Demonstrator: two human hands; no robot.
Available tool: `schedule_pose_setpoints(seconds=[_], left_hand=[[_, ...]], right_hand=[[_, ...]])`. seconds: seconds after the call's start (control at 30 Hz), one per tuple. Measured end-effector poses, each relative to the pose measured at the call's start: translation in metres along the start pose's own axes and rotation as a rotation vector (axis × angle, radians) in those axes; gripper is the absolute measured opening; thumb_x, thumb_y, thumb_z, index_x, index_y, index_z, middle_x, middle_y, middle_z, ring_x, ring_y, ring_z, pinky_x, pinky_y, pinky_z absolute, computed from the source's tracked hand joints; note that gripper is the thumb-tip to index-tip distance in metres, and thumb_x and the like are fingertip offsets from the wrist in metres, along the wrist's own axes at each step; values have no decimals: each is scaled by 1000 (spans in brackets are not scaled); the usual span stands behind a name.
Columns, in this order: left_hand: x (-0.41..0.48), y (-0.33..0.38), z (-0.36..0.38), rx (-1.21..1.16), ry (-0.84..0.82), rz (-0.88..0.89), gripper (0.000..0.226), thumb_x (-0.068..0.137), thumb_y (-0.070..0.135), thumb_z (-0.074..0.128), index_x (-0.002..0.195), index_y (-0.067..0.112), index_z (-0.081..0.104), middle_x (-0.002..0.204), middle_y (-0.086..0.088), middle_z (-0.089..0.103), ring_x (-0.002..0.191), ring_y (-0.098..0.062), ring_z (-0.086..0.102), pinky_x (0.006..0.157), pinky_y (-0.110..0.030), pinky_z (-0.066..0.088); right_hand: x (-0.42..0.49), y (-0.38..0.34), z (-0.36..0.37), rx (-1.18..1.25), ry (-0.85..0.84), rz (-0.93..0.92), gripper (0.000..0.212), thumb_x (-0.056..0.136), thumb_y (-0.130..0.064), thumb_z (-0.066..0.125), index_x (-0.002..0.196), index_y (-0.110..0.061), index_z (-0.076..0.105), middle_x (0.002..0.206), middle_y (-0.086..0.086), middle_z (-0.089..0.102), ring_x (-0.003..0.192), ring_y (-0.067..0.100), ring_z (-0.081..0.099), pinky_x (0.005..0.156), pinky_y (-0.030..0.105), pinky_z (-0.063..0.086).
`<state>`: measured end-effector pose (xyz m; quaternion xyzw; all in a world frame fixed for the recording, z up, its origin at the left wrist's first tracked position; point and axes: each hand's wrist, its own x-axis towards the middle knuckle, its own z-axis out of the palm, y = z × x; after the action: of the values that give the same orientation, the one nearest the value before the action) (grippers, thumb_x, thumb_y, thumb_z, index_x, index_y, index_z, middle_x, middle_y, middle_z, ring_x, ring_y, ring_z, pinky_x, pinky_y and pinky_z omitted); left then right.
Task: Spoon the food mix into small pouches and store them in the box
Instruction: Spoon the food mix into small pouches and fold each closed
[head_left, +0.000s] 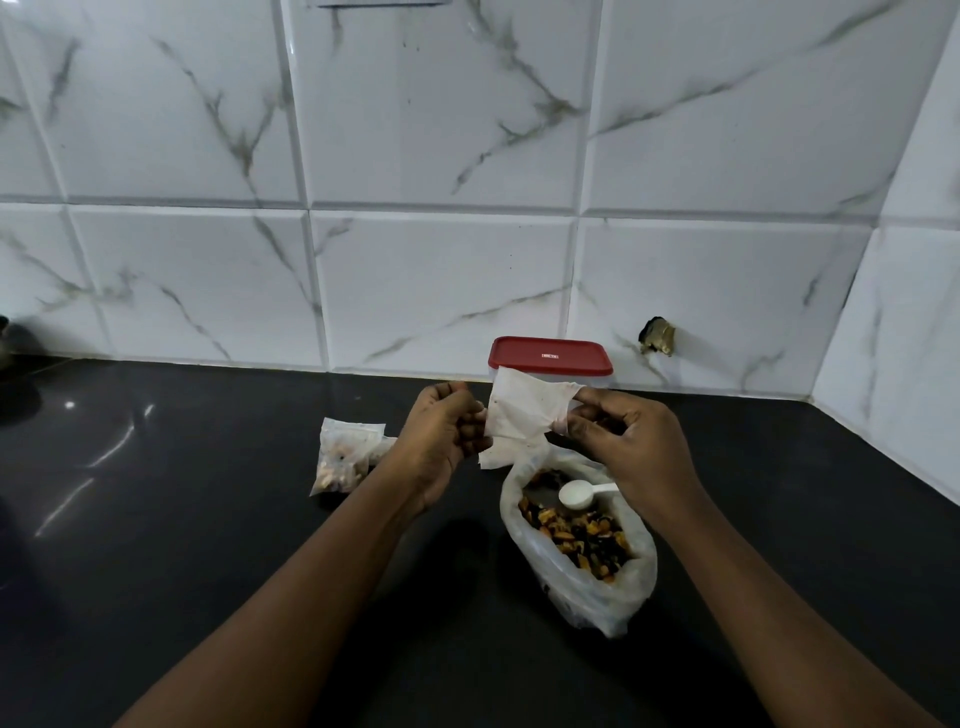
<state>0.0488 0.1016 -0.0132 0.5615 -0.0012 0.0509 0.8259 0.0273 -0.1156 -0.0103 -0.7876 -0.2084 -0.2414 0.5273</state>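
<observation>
Left hand (447, 431) and right hand (618, 436) each pinch an empty pouch (519, 415), stretching it over the open food mix bag (576, 540), seemingly ready for filling

pouch (519, 421): white, crumpled, empty, held above the bag's far rim
filled pouches (345, 460): lying left of the bag
bag (631, 582): clear, open
mix (582, 535): dark and orange, in the bag
spoon (579, 492): white, on the mix
box (550, 356): red lid on, behind the pouch
</observation>
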Motion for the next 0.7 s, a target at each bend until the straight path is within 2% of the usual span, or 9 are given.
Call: schedule_pose_setpoints(seconds=[0.17,0.27,0.43,0.53,0.63,0.7], left_hand=[[-1,-2,-2,88,-37,-9,38,93,-10,58,122,12,49,69,-9,68,63,-22,63,81,-44,58],[0,-2,-1,59,-14,33,38,92,-13,59,117,13,48,68,-10,68,61,-21,64,78,-42,57],[1,-2,2,19,8,54,32,93,-12,58,112,13,50,72,-11,66,62,-19,65,76,-40,57],[1,-2,0,28,22,66,24,95,-7,54,111,11,55,76,-9,62,68,-20,60,77,-40,56],[1,-1,0,1,15,74,23,97,-3,55,114,12,58,80,-5,66,72,-19,61,77,-40,54],[2,-1,0,-21,19,89,28,96,-3,60,120,12,59,87,-7,68,70,-15,61,73,-36,52]], right_hand=[[1,0,-3,-21,15,6,29,87,-29,82,114,-21,80,93,-11,79,91,7,74,83,33,61],[2,1,-2,-39,27,9,33,87,-31,82,117,-19,79,95,-10,79,92,8,74,85,36,61],[2,3,-1,-41,42,2,35,88,-32,81,119,-15,78,97,-8,78,92,7,73,84,29,60],[2,2,-2,-13,37,-1,34,87,-30,81,119,-19,78,98,-8,78,93,4,72,80,19,58],[1,1,-1,-13,-7,-3,32,85,-26,83,115,-17,79,91,-10,78,87,2,72,74,11,53],[0,1,1,-22,-51,-3,29,84,-26,84,111,-15,80,87,-10,77,84,3,72,72,11,51]])
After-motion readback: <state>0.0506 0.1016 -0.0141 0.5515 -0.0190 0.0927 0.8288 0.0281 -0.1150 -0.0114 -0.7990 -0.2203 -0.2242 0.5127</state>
